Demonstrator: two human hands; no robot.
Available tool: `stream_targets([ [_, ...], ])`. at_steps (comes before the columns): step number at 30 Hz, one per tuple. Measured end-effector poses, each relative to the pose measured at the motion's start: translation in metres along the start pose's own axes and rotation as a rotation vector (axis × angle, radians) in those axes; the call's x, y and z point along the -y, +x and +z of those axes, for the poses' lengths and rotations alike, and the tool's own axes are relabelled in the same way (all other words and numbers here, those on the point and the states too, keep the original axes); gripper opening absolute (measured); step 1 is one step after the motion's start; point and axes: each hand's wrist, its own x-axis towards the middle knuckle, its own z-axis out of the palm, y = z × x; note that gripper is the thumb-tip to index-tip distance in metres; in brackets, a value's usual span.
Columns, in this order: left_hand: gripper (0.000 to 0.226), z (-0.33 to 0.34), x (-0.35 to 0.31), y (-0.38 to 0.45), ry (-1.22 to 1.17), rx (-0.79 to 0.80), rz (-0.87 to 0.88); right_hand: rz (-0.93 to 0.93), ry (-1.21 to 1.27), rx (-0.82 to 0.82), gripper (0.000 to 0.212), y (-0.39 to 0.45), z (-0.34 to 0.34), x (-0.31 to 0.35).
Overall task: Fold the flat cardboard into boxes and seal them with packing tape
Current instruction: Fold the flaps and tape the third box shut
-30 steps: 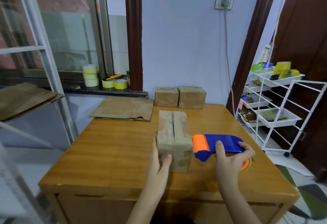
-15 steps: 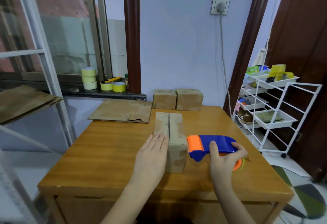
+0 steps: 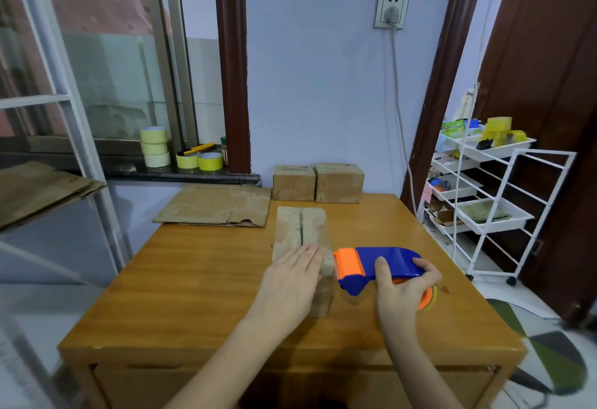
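— What has each hand got?
— Right hand [image 3: 399, 295] grips the tape dispenser [image 3: 379, 268]; left hand [image 3: 290, 282] lies flat, fingers straight, on the cardboard box [image 3: 302, 234] mid-table.
— Will it handle easily?
— Likely light, hollow, stiff at edges; brace the sides, not the seam.

table [image 3: 200, 282]: glossy wood | box [image 3: 300, 231]: matt cardboard, glossy tape | dispenser [image 3: 384, 263]: smooth plastic
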Motion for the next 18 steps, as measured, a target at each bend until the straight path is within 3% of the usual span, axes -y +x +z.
stream_targets([
  [5, 0.052, 0.008, 0.000, 0.001, 0.018, -0.150, 0.023, 0.038, 0.003, 0.006, 0.053, -0.001, -0.001, 0.002],
  [11, 0.045, 0.017, 0.001, 0.004, 0.048, -0.202, 0.018, 0.111, 0.012, -0.036, 0.057, 0.007, -0.007, 0.008],
  [14, 0.026, 0.019, 0.004, 0.006, 0.055, -0.260, 0.051, 0.090, 0.017, -0.052, 0.056, 0.016, -0.010, 0.019],
  [18, 0.041, 0.018, 0.005, 0.006, 0.013, -0.203, 0.048, 0.071, -0.001, -0.049, 0.055, 0.025, -0.014, 0.024],
])
